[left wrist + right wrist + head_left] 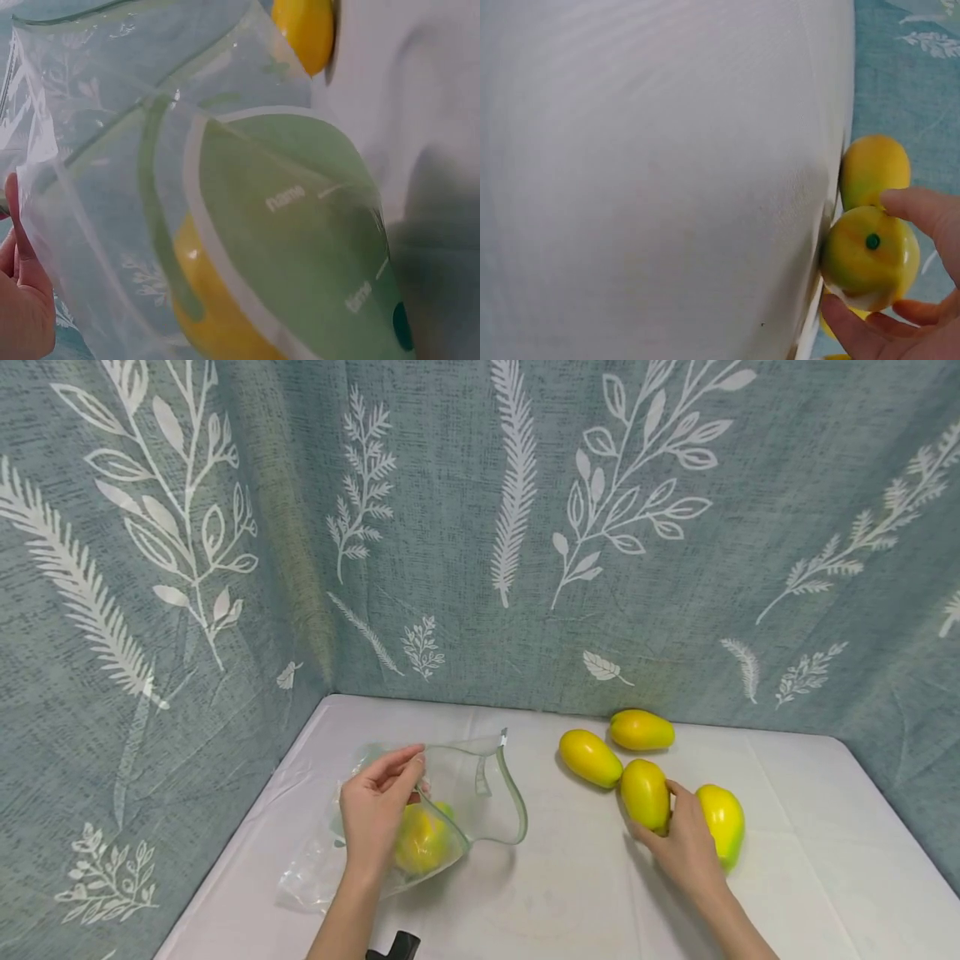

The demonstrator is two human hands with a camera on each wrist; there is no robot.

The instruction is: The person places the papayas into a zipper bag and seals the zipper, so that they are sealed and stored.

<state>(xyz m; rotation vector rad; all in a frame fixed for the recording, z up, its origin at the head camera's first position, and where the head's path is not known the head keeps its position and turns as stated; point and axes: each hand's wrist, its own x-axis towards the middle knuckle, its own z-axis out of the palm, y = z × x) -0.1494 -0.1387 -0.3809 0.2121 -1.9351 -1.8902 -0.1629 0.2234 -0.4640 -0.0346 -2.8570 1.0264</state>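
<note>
My left hand [377, 814] pinches the rim of a clear zip bag [497, 810], whose mouth gapes toward the right. Inside the bag lies one yellow-green mango [423, 843], seen through the plastic. The left wrist view shows a green label [300, 202] printed "name" and "time" on the bag. My right hand [686, 843] grips another mango [645, 793], thumb on one side and fingers on the other; its stem-end dot [873, 241] faces the right wrist camera. Close beside this hand, a greener mango [723, 822] rests on the table.
Behind the gripped fruit lie two more mangoes, one at the left [591, 758] and one farther back [642, 730]. A white cloth covers the table [555, 893]. Leaf-patterned curtains [450, 527] hang at the back and sides. A small black object [403, 945] shows at the bottom edge.
</note>
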